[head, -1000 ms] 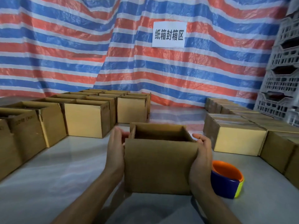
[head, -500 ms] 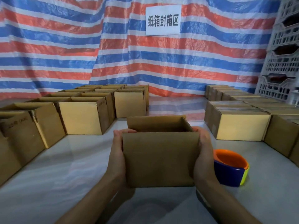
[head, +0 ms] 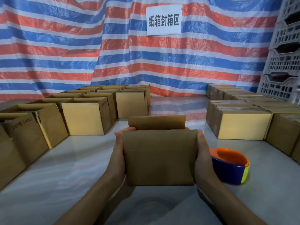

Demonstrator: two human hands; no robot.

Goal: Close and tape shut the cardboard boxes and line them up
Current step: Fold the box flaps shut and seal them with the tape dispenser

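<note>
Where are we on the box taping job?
Done: closed boxes stand in rows on the right, though their tape is hard to confirm. In hand: left grip and right grip hold one box by its sides, with its far flap upright and not taped. Left: the open boxes in rows at left. The tape dispenser sits unused beside the right grip.
</note>
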